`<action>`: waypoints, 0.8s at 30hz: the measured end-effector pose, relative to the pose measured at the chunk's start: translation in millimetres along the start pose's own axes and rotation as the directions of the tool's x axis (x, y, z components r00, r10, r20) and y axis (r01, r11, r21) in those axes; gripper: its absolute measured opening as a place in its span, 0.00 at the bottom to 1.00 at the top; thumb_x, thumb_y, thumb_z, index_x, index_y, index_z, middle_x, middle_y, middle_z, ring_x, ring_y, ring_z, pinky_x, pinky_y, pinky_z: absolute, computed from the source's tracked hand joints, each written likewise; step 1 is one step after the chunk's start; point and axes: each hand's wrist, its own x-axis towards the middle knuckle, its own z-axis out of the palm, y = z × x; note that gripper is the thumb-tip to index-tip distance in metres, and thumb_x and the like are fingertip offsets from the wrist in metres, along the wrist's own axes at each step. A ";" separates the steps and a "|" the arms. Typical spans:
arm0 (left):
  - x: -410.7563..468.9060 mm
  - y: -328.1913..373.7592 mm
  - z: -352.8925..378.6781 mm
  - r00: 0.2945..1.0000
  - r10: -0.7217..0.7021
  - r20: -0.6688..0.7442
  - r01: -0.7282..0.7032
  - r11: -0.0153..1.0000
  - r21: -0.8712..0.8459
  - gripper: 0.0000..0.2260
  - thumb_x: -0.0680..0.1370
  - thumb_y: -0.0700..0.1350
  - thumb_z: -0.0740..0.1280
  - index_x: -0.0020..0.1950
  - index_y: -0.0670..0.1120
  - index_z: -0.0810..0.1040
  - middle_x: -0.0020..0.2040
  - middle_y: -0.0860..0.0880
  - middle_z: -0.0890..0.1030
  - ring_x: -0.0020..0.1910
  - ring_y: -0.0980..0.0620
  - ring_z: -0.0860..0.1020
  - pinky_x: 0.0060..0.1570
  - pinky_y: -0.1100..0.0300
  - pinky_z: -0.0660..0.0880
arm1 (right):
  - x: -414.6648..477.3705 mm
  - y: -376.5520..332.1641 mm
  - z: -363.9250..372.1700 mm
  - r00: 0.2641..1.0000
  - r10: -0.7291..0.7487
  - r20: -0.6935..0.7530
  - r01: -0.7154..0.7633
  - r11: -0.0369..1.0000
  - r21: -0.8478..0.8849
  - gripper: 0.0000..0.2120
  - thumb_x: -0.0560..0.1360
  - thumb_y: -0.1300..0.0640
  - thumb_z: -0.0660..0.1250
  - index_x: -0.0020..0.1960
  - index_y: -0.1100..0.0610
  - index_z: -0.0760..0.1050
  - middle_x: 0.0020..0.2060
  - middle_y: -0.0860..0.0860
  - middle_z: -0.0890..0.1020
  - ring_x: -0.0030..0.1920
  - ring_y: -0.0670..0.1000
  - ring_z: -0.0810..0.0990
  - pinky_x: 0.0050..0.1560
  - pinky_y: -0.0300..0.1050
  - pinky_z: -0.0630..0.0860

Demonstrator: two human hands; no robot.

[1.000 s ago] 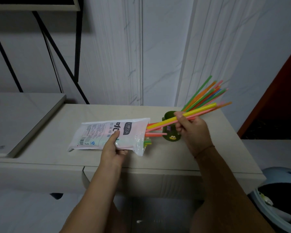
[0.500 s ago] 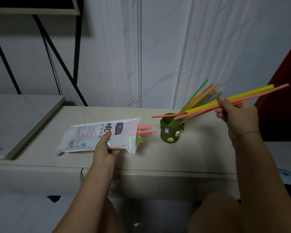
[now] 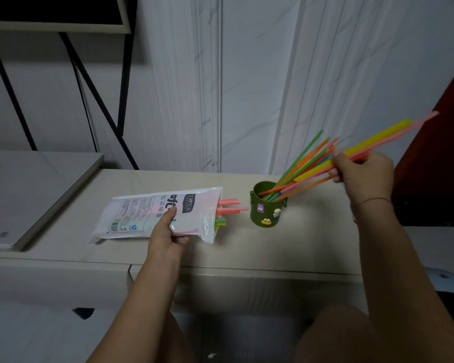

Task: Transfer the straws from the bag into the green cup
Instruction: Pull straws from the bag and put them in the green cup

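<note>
A plastic straw bag [image 3: 142,213] lies flat on the pale counter [image 3: 299,242]. My left hand [image 3: 165,234] grips its near edge, thumb on top. Pink and green straw ends [image 3: 230,205] poke out of its open right end. To the right stands the green cup [image 3: 266,212] with small stickers, holding several coloured straws that lean to the right. My right hand [image 3: 362,174] is raised right of the cup and grips a bundle of yellow, pink and orange straws [image 3: 378,138]. The bundle's lower tips reach down into the cup's mouth.
A raised white slab [image 3: 24,195] sits on the left of the counter. Black metal legs [image 3: 95,100] stand behind it against the white wall. A pale blue bin [image 3: 446,279] shows at the right edge, below the counter.
My right hand pulled the bundle out of the bag, swung it up and to the right, then lowered its tips into the cup. The left hand kept hold of the bag.
</note>
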 end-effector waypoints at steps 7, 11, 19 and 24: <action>2.8 1.6 -3.0 0.999 0.020 -0.026 -0.020 1.000 0.002 0.11 0.74 0.33 0.68 0.53 0.46 0.76 0.50 0.47 0.83 0.57 0.48 0.80 0.55 0.45 0.77 | 5.5 9.5 37.6 0.995 0.011 0.104 0.001 0.993 -0.117 0.06 0.72 0.59 0.69 0.41 0.62 0.77 0.26 0.53 0.79 0.19 0.42 0.75 0.28 0.38 0.77; 5.2 1.7 -2.1 0.999 0.026 -0.024 -0.026 1.000 0.014 0.11 0.74 0.33 0.68 0.53 0.46 0.76 0.48 0.47 0.83 0.50 0.50 0.82 0.46 0.48 0.80 | 13.4 7.9 47.5 0.990 0.026 0.138 -0.012 0.994 -0.106 0.08 0.71 0.60 0.70 0.34 0.58 0.75 0.25 0.52 0.78 0.20 0.42 0.76 0.27 0.35 0.76; 7.7 -7.1 4.0 1.000 -0.009 -0.018 0.009 1.000 0.009 0.11 0.74 0.33 0.68 0.52 0.47 0.76 0.43 0.47 0.85 0.48 0.49 0.82 0.42 0.46 0.80 | 14.5 6.2 46.1 0.995 0.036 0.092 -0.030 0.997 -0.074 0.08 0.73 0.58 0.68 0.36 0.55 0.76 0.27 0.52 0.78 0.23 0.45 0.75 0.33 0.39 0.77; 7.4 -10.9 7.1 1.000 -0.016 -0.006 0.016 1.000 0.011 0.11 0.74 0.33 0.68 0.52 0.47 0.76 0.45 0.47 0.84 0.48 0.49 0.82 0.42 0.46 0.80 | 14.7 7.4 43.9 0.999 0.029 0.020 -0.028 0.998 -0.058 0.06 0.75 0.58 0.66 0.42 0.61 0.77 0.28 0.52 0.78 0.26 0.48 0.76 0.35 0.40 0.78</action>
